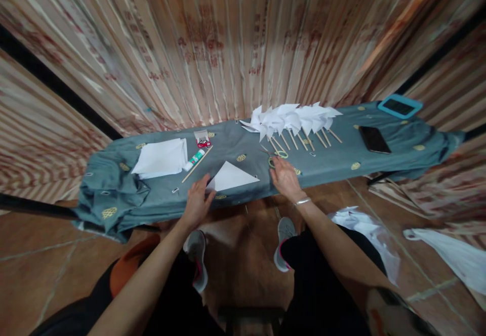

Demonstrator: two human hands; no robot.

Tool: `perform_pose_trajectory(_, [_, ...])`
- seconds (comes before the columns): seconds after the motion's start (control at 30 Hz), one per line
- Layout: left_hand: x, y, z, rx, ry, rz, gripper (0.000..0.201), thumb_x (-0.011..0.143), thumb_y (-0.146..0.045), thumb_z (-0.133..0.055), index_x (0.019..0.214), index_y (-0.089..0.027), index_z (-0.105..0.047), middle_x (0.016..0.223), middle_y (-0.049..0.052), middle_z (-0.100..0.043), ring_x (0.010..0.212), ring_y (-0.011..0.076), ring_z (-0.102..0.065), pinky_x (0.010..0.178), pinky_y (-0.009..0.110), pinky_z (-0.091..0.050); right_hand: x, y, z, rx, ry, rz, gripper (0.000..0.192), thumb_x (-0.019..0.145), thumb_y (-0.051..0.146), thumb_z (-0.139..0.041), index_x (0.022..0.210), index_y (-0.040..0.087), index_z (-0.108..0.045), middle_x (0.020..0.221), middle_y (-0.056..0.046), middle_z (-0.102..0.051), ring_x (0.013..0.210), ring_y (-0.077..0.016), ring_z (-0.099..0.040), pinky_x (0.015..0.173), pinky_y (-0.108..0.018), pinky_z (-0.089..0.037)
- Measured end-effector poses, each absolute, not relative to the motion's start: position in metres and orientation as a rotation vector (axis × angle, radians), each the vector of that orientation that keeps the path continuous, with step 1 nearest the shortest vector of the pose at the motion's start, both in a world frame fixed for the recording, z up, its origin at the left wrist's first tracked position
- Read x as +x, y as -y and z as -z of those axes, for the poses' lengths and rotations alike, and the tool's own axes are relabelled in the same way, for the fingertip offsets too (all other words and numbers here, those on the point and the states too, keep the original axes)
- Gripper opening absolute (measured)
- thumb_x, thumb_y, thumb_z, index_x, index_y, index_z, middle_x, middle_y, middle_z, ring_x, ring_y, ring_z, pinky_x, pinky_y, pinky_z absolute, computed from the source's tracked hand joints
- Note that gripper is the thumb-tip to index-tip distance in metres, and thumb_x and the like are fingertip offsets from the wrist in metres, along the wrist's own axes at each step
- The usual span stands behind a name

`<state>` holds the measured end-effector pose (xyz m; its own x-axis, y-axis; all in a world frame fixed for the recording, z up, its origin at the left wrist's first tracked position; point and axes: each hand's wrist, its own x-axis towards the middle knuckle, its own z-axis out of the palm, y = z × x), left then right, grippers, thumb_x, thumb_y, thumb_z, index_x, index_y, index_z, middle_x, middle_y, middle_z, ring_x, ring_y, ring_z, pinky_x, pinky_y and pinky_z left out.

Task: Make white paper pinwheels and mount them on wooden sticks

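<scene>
Hands working at a folded paper triangle on the cloth-covered bench.
I am watching the left hand (197, 199) pressing flat, fingers spread, on the paper triangle (232, 177), while the right hand (284, 178) is resting open just beside the scissors (275, 157). Farther out are lying a wooden stick (197, 164), glue tube (194, 159), paper stack (161, 158) and paper pinwheels (292, 118).

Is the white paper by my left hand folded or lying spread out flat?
Folded: the white paper shows as a triangle lying flat on the cloth, the left hand at its corner.
</scene>
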<state>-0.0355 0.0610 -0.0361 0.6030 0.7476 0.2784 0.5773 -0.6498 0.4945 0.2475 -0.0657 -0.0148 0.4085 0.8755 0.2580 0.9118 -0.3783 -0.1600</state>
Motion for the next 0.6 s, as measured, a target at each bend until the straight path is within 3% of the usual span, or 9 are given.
perform_pose_trajectory(0.17, [-0.019,-0.064,0.032,2.445,-1.028,-0.647,0.058,0.083,-0.022,-0.06,0.139,-0.012,-0.045,0.126,0.015,-0.064,0.119,0.0306,-0.055,0.103,0.051,-0.043,0.248,0.053,0.009,-2.493,1.603,0.13,0.041,0.096,0.021,-0.041,0.13,0.004,-0.056,0.133,-0.021,-0.059,0.116,-0.0294,-0.057,0.098,-0.037,-0.042])
perform_pose_trajectory(0.33, [-0.016,-0.065,0.033,2.413,-1.021,-0.694,0.056,0.081,-0.025,-0.063,0.135,-0.014,-0.049,0.132,0.016,-0.06,0.122,0.0315,-0.054,0.107,0.052,-0.04,0.243,0.068,0.002,-2.491,1.681,0.115,0.029,0.095,0.02,-0.043,0.108,0.009,-0.067,0.115,-0.016,-0.068,0.106,-0.0265,-0.06,0.093,-0.032,-0.042])
perform_pose_trajectory(0.6, [-0.008,-0.06,0.022,2.22,-1.059,-0.673,0.068,0.071,-0.013,-0.068,0.136,-0.012,-0.049,0.108,0.011,-0.067,0.1,0.025,-0.06,0.097,0.046,-0.048,0.238,0.084,-0.008,-2.536,1.669,0.088,0.027,0.096,0.024,-0.045,0.094,0.012,-0.068,0.098,-0.016,-0.072,0.095,-0.0251,-0.066,0.081,-0.03,-0.044])
